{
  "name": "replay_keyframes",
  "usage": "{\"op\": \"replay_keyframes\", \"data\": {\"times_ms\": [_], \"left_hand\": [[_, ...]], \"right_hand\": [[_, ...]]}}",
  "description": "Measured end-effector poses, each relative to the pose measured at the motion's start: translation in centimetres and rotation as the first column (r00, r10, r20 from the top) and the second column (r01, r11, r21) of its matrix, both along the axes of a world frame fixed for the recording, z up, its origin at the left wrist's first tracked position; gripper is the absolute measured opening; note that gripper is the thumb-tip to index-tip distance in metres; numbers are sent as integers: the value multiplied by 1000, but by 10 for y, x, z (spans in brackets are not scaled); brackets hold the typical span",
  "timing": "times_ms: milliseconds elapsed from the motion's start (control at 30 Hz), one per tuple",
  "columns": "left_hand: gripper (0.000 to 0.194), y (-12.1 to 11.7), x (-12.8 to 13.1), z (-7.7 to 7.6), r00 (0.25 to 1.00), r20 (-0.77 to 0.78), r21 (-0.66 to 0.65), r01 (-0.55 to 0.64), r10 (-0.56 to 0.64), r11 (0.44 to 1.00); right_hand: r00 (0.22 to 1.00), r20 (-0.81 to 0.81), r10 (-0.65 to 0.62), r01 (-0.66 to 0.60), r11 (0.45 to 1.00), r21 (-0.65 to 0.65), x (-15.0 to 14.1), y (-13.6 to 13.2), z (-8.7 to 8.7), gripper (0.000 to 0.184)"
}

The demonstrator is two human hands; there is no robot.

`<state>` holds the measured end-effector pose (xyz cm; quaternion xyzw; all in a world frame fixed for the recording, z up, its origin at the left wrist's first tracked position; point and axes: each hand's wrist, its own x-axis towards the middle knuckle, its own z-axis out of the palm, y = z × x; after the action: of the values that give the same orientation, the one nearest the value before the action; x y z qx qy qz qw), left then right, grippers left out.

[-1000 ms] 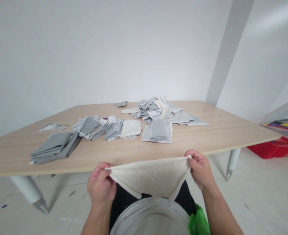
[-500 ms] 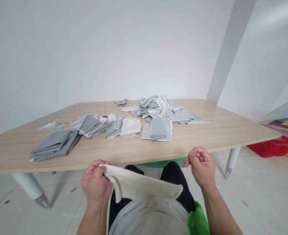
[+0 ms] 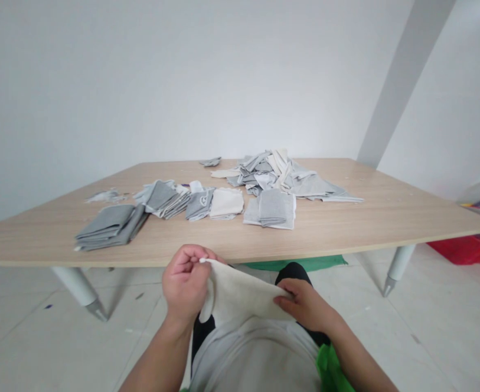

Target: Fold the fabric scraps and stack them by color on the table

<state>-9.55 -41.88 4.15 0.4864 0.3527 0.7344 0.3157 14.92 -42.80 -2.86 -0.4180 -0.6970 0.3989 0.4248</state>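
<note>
A cream piece of cloth [image 3: 244, 288] is stretched between my two hands, above my lap and in front of the table edge. My left hand [image 3: 186, 283] pinches its upper left corner, and a strip of the cloth hangs down beside the fingers. At the other end, my right hand [image 3: 303, 305] grips the right edge between thumb and fingers. The lower part of the cloth merges with my pale shirt, so its bottom edge is hard to make out.
On the wooden table [image 3: 207, 239] lie a folded grey cloth stack [image 3: 109, 226], grey folded pieces [image 3: 166, 198], a cream stack [image 3: 226, 203] and a grey folded stack [image 3: 275, 208]. Behind them is a loose cloth heap [image 3: 264, 169]. A red crate [image 3: 468, 247] stands on the floor at right.
My right hand has moved left and taken hold of the cream cloth's right end, which hung free before. My left hand has shifted slightly right, still holding its corner. The view has turned a little.
</note>
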Motion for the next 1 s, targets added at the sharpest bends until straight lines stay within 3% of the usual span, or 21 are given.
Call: {"op": "replay_keyframes", "data": {"times_ms": [100, 233, 333, 433, 567, 767, 867, 1000], "left_hand": [[15, 1, -8, 6, 999, 31, 22, -40, 39, 999], [14, 6, -26, 10, 992, -9, 22, -123, 124, 992], [10, 11, -41, 11, 977, -101, -33, -192, 188, 981], [8, 15, -48, 10, 958, -128, -62, -267, 258, 962], [9, 15, -48, 7, 939, -75, -77, -341, 336, 937], [15, 8, -48, -5, 983, 70, -170, -153, 167, 974], [17, 9, -52, -13, 989, 36, -197, -130, 140, 972], [19, 16, -54, -13, 998, 45, -290, -18, 32, 957]], "right_hand": [[962, 257, 88, -87, 996, -17, 11, 2, -1, 7], [968, 252, 20, -28, 999, 31, 27, 4, 5, 9], [990, 126, -67, 59, 996, 65, 39, 8, 9, 8], [984, -118, -136, 142, 989, 40, 44, 12, 9, 6], [854, -475, -212, 196, 977, -85, 41, 12, 10, 15], [634, -726, -266, 169, 964, -206, 36, 4, 22, 25], [608, -719, -337, 222, 942, -253, 39, 4, 26, 27], [643, -687, -338, 213, 941, -263, 43, 9, 25, 25]]}}
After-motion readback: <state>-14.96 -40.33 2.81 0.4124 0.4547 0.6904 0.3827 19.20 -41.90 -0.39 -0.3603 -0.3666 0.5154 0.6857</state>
